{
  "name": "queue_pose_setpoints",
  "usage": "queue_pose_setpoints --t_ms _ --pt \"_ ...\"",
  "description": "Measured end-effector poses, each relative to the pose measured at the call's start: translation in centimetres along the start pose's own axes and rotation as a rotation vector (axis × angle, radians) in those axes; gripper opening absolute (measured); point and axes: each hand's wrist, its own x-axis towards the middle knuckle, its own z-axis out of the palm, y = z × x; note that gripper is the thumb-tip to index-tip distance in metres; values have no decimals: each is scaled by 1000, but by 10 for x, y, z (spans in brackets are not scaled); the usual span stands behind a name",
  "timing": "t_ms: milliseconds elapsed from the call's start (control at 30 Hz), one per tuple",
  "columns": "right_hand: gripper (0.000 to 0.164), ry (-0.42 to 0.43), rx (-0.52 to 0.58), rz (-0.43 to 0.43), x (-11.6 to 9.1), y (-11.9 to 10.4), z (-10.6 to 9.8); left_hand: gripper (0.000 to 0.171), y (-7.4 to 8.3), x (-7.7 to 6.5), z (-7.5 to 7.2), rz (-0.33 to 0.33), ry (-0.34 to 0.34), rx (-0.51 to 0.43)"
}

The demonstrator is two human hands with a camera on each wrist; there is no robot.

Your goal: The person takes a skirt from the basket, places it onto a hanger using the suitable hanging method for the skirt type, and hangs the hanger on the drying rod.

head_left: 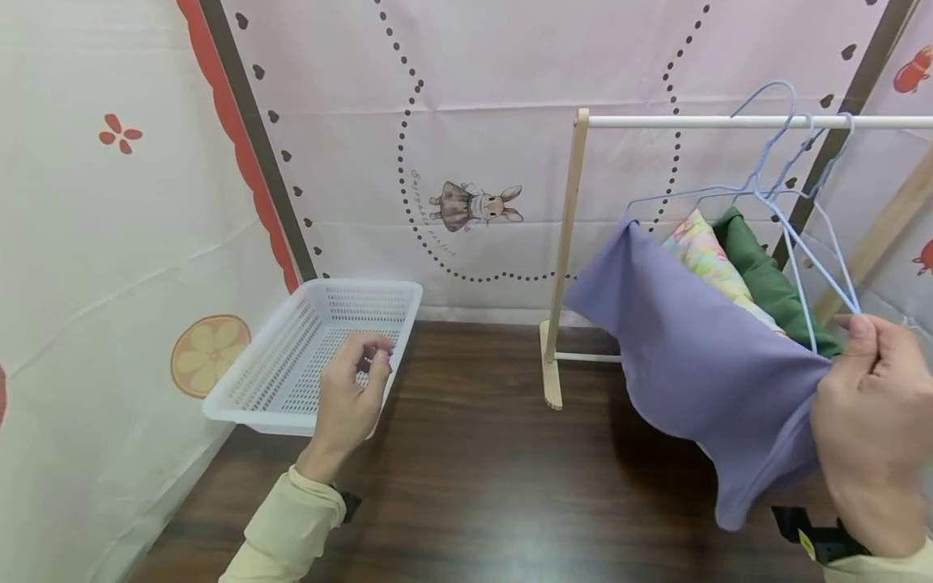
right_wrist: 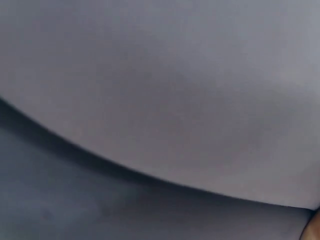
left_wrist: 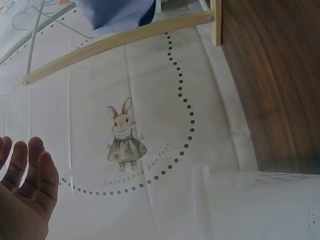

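Observation:
My right hand (head_left: 871,405) grips a corner of a purple cloth (head_left: 700,348) together with the right end of a light blue wire hanger (head_left: 776,210). Its hook arches over the white rail of a small clothes rack (head_left: 656,122). The cloth's other corner hangs from the hanger's left end. In the right wrist view, the purple cloth (right_wrist: 165,100) fills nearly everything, and only a bit of the hand shows at the lower right. Above the near side of a white plastic basket (head_left: 313,419), my left hand (head_left: 353,389) has loosely bent fingers and holds nothing.
Behind the purple cloth, a floral cloth (head_left: 710,251) and a green cloth (head_left: 761,259) hang on more blue hangers. The rack's wooden upright (head_left: 568,235) stands on the dark wooden table (head_left: 474,453). A patterned curtain (head_left: 496,65) forms the back wall.

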Motion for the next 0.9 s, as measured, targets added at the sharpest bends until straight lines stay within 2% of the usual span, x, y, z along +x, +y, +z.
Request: queue_pose_setpoints --t_ms 100,233,400,567,700,900 --pt "41 69 -29 -15 2 -6 14 10 -2 0 0 2 -1 -3" --pt "43 88 -86 -51 -1 -10 32 11 -4 0 1 16 16 -12" --pt "44 23 -149 -73 -14 -6 52 12 -5 -3 5 21 12 -19" --pt "42 -88 -160 -115 -30 -3 64 12 -7 -7 4 -4 -15 -26" --pt "41 -131 -170 -116 -33 -2 67 12 -9 -9 2 -11 -31 -28" --pt "42 -177 -175 -132 -36 -2 67 12 -12 -10 3 25 -46 -37"
